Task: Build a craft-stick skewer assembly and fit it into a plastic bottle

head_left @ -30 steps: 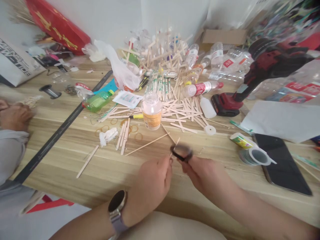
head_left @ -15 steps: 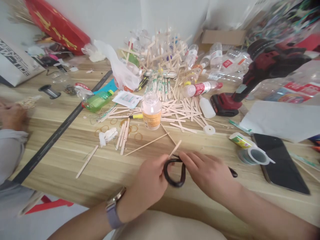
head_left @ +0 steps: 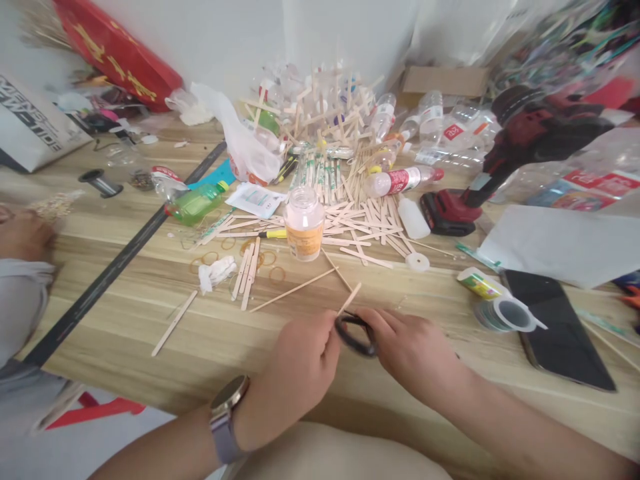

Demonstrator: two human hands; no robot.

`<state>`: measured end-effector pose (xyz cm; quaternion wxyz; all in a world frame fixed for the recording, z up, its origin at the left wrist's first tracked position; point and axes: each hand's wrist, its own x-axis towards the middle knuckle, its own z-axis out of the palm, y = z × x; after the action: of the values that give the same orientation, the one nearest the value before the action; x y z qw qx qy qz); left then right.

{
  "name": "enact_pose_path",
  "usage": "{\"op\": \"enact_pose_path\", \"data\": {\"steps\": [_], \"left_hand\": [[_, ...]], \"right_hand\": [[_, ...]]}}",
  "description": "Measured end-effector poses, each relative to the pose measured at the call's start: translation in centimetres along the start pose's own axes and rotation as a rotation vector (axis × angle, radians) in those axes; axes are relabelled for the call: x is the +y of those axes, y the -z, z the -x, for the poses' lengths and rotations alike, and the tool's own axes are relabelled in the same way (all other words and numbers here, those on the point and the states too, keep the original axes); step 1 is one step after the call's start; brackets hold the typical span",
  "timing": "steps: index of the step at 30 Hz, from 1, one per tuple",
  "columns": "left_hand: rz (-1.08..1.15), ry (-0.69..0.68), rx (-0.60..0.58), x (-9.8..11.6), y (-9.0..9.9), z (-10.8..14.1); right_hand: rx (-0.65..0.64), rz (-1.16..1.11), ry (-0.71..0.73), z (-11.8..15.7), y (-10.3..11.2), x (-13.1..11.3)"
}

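My left hand (head_left: 303, 357), with a watch at its wrist, is closed on a flat wooden stick (head_left: 351, 299) whose end sticks out above the fingers. My right hand (head_left: 413, 343) is closed round black-handled scissors (head_left: 356, 337); one handle loop shows between the hands, and the blades are mostly hidden. Beyond them stands an open clear jar (head_left: 304, 230) with an orange label. A thin round stick (head_left: 295, 289) lies in front of it, and several flat sticks (head_left: 246, 273) lie to its left.
Loose sticks (head_left: 367, 227) and plastic bottles (head_left: 405, 180) cover the back. At the right are a red-black power tool (head_left: 520, 147), a phone (head_left: 560, 330) and a tape roll (head_left: 505, 313). Another person's hand (head_left: 23, 233) is at the far left.
The scissors have turned between my hands, so their loop looks flatter and sits slightly higher. My right hand has tilted with them. My left hand keeps hold of the stick.
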<state>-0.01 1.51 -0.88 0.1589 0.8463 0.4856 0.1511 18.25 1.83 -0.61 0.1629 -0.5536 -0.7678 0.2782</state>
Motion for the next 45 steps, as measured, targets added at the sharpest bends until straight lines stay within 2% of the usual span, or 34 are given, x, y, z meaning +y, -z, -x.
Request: {"op": "enact_pose_path", "data": {"steps": [5, 7, 10, 12, 13, 16, 17, 18, 21, 23, 25, 27, 29, 31, 34, 35, 38, 40, 42, 43, 45], "left_hand": [[-0.267, -0.160, 0.040, -0.6, -0.9, 0.0], [-0.213, -0.123, 0.012, -0.7, -0.9, 0.0], [0.066, -0.013, -0.028, -0.3, -0.2, 0.0], [0.114, 0.017, -0.023, -0.1, 0.1, 0.1], [0.052, 0.011, -0.015, 0.0, 0.0, 0.1], [-0.192, -0.115, 0.020, -0.2, -0.3, 0.2], [-0.225, -0.141, 0.026, -0.2, -0.4, 0.2], [-0.221, -0.131, 0.027, -0.2, -0.4, 0.2], [-0.036, -0.034, -0.012, -0.1, 0.0, 0.2], [0.039, 0.000, -0.015, 0.1, 0.1, 0.2], [-0.051, -0.033, 0.000, 0.1, 0.0, 0.1], [-0.200, -0.104, 0.015, -0.1, -0.3, 0.1], [-0.256, -0.151, 0.008, -0.2, -0.5, 0.0], [-0.188, -0.086, -0.015, -0.1, -0.3, 0.0], [0.005, 0.001, -0.040, 0.4, 0.2, -0.1], [0.022, 0.010, -0.030, 0.5, 0.3, -0.1], [-0.112, -0.010, 0.010, 0.5, 0.0, 0.0], [-0.193, -0.067, 0.025, 0.2, -0.5, -0.1], [-0.169, -0.080, 0.032, -0.1, -0.8, -0.2], [-0.112, -0.047, 0.034, -0.2, -0.8, -0.3], [0.092, 0.083, 0.054, -0.3, -0.5, -0.5]], "right_hand": [[-0.281, -0.323, -0.204, -0.3, 0.1, -1.4], [-0.242, -0.253, -0.175, -0.1, 0.0, -1.3], [-0.043, 0.059, -0.004, 0.2, -0.2, -0.6], [0.001, 0.130, 0.023, 0.3, -0.1, -0.5], [-0.033, 0.089, 0.002, 0.3, 0.0, -0.7], [-0.284, -0.280, -0.172, 0.0, 0.3, -1.5], [-0.314, -0.325, -0.178, 0.0, 0.3, -1.6], [-0.288, -0.298, -0.149, 0.0, 0.3, -1.5], [-0.056, -0.005, 0.021, 0.2, 0.1, -0.7], [0.013, 0.098, 0.046, 0.3, 0.1, -0.4], [-0.031, 0.070, 0.013, 0.1, 0.2, -0.6], [-0.162, -0.080, -0.061, 0.0, 0.4, -1.2], [-0.266, -0.179, -0.091, -0.1, 0.6, -1.6], [-0.220, -0.085, -0.056, 0.1, 0.5, -1.4], [-0.029, 0.198, 0.036, 0.4, 0.1, -0.6], [0.004, 0.219, 0.032, 0.5, 0.1, -0.4], [-0.033, 0.085, -0.015, 0.2, 0.2, -0.6], [-0.159, -0.133, -0.071, -0.1, 0.4, -1.2], [-0.243, -0.293, -0.098, -0.3, 0.5, -1.6], [-0.214, -0.287, -0.093, -0.3, 0.5, -1.6], [-0.040, -0.091, -0.045, 0.1, 0.2, -1.3]]}}
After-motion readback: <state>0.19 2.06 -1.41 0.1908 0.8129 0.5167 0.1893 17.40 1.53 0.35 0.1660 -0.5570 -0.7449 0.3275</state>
